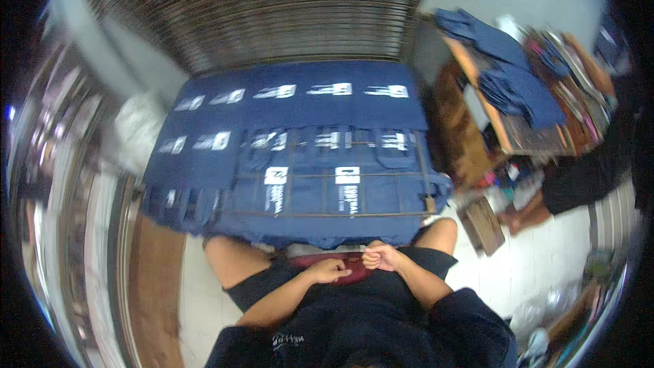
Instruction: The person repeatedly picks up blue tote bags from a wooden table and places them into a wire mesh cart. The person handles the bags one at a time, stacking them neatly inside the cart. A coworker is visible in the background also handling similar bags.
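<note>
My left hand [329,270] rests over my lap, its fingers curled in. Just to its right and slightly higher is my right hand [381,257], closed with the fingers folded. What either hand holds, if anything, is too small or hidden to make out. In front of my knees lie navy cloth pieces [293,109] with white prints, spread in overlapping rows. A thin rod frame [327,215] lies across the nearer pieces. Under my hands shows a dark red seat [355,271].
A slatted metal shutter [272,20] stands behind the cloth. At right, a wooden table [501,126] bears folded navy cloth [518,95]; another person's leg [528,211] is near a small wooden stool [481,226]. A white plastic bag [138,133] sits at left.
</note>
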The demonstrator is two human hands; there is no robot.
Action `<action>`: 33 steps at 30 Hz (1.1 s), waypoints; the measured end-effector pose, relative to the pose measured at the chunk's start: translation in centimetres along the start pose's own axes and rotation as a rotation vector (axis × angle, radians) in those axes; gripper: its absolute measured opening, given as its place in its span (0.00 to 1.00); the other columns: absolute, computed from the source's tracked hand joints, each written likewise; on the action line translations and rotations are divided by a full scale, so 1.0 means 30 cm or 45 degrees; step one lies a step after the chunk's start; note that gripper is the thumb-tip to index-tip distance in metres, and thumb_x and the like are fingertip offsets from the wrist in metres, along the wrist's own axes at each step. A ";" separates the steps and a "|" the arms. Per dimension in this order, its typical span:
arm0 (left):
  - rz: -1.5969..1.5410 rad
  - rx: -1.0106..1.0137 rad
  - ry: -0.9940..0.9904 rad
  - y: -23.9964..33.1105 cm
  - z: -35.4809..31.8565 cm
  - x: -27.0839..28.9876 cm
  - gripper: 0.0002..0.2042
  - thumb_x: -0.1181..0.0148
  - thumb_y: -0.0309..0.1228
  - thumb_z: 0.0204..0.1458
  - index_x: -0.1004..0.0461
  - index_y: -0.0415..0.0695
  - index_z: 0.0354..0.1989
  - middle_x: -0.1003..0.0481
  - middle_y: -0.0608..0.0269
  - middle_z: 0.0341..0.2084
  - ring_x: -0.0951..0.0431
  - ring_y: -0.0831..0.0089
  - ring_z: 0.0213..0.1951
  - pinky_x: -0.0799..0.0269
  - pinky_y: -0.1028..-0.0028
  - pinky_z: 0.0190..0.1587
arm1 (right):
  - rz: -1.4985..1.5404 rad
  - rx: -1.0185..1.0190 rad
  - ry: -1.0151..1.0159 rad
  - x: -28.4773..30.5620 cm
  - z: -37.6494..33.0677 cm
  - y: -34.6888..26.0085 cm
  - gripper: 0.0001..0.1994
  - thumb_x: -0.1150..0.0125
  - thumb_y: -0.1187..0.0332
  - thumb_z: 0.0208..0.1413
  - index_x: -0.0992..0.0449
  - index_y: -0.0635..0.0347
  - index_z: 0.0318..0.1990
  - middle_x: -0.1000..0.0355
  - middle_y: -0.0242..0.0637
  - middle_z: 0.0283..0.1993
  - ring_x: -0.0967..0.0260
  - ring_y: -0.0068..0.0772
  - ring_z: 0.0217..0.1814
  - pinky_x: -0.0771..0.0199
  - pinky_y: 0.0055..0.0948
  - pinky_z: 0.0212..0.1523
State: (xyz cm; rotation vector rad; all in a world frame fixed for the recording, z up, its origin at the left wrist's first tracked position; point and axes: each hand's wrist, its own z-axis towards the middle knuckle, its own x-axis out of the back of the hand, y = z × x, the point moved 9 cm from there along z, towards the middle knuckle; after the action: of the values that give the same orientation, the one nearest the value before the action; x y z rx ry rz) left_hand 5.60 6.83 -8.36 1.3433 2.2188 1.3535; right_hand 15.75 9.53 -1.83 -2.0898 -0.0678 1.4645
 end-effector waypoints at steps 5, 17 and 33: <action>-0.076 0.150 -0.019 0.004 -0.017 0.013 0.20 0.44 0.50 0.52 0.29 0.42 0.34 0.27 0.64 0.20 0.28 0.77 0.23 0.32 0.76 0.25 | 0.148 -0.073 -0.249 -0.048 -0.023 0.010 0.21 0.53 0.66 0.55 0.47 0.51 0.11 0.54 0.23 0.12 0.59 0.17 0.13 0.56 0.21 0.18; -0.139 0.124 -0.007 -0.051 0.010 -0.002 0.21 0.44 0.50 0.51 0.29 0.40 0.32 0.26 0.61 0.19 0.27 0.75 0.20 0.33 0.74 0.24 | 0.000 -0.248 -0.427 -0.118 -0.070 0.030 0.20 0.52 0.67 0.53 0.47 0.50 0.11 0.54 0.22 0.11 0.58 0.15 0.12 0.58 0.19 0.15; -0.057 0.179 -0.014 -0.015 -0.017 0.007 0.23 0.44 0.52 0.51 0.28 0.40 0.36 0.26 0.63 0.20 0.26 0.76 0.22 0.32 0.76 0.25 | -1.930 1.384 1.570 -0.376 -0.449 -0.681 0.11 0.36 0.68 0.44 0.28 0.61 0.35 0.30 0.40 0.30 0.31 0.35 0.24 0.31 0.31 0.26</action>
State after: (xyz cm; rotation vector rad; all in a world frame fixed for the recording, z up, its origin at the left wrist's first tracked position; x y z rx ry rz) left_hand 4.90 6.62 -8.38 1.3338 2.3604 1.1924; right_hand 28.78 16.70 20.66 -1.0075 -0.2238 -0.6695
